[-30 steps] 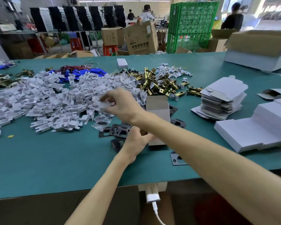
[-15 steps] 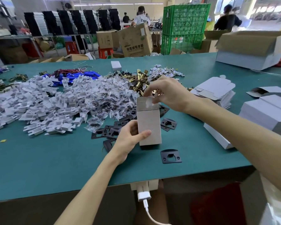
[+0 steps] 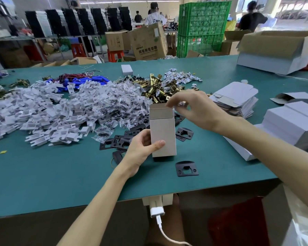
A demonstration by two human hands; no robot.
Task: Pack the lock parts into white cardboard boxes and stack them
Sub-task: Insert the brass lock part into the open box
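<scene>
Box: upright white cardboard box (image 3: 163,134) on the green desk (image 3: 60,174), top open.
Left hand (image 3: 140,153): clasps its lower side.
Right hand (image 3: 190,110): above the opening, fingertips pinching a small part, unclear.

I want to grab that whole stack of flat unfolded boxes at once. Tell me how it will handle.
The stack of flat box blanks looks uneven, its edges fanned, so sheets would probably slide apart if pushed. Thin card likely flexes and sags unless supported underneath. Probably light for its bulk; two hands seem safer.
</scene>
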